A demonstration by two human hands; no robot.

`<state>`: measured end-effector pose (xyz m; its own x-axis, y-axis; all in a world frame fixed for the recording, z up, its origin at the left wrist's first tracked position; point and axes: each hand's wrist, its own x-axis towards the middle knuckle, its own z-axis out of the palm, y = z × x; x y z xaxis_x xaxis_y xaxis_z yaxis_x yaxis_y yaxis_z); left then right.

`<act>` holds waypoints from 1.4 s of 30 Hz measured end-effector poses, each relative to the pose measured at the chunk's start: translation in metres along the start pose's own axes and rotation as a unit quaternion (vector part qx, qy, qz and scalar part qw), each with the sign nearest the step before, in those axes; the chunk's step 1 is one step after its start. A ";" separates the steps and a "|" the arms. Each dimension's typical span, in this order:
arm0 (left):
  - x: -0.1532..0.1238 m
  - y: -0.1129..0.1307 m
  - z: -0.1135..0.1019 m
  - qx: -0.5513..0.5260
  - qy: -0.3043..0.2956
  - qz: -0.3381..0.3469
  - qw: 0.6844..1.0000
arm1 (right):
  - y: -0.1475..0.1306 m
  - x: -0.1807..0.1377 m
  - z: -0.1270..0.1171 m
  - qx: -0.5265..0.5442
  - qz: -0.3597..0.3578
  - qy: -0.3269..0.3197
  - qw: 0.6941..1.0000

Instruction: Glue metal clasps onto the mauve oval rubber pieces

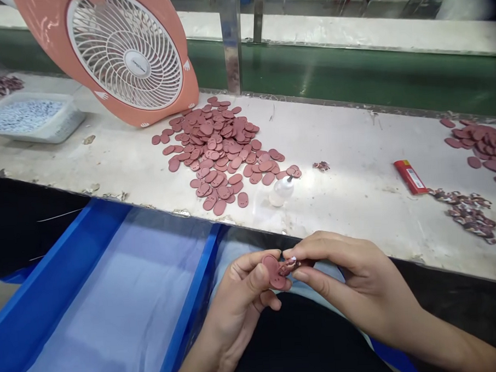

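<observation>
Over my lap, just off the table's front edge, my left hand [250, 287] pinches a flat reddish-brown oval disc [273, 270] between thumb and fingers. Small dark holes show near the disc's lower end. My right hand [337, 270] grips a small brown-and-white figure-like piece [289, 265] between thumb and forefinger, and this piece meets the disc's right side. Whether the two are joined I cannot tell. Beyond my hands stands a small clear bottle [281, 191] with a thin dark nozzle. A large heap of similar oval discs [219, 143] spreads behind it.
An orange fan [136, 62] stands at the back left beside a white tray [60, 131] of tiny pale pieces. Right of centre lie a red packet [411, 177], a cluster of small figure-like pieces [471, 214] and more discs [486, 142]. A blue bin [195, 287] sits below left.
</observation>
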<state>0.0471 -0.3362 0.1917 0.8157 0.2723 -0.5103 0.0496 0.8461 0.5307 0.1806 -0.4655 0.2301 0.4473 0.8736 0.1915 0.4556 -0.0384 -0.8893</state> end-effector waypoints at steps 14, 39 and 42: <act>0.002 0.000 0.001 0.006 0.010 -0.015 1.000 | -0.001 0.005 -0.009 -0.041 -0.044 -0.064 0.996; 0.001 0.001 -0.001 0.010 0.009 -0.009 1.000 | -0.005 0.013 -0.010 -0.102 -0.126 -0.091 0.983; -0.001 0.002 -0.001 0.015 0.007 -0.014 1.000 | -0.006 0.012 -0.009 -0.090 -0.117 -0.096 0.984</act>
<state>0.0460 -0.3345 0.1923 0.8052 0.2556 -0.5351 0.0892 0.8399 0.5354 0.1902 -0.4595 0.2417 0.1674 0.9439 0.2846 0.6653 0.1049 -0.7392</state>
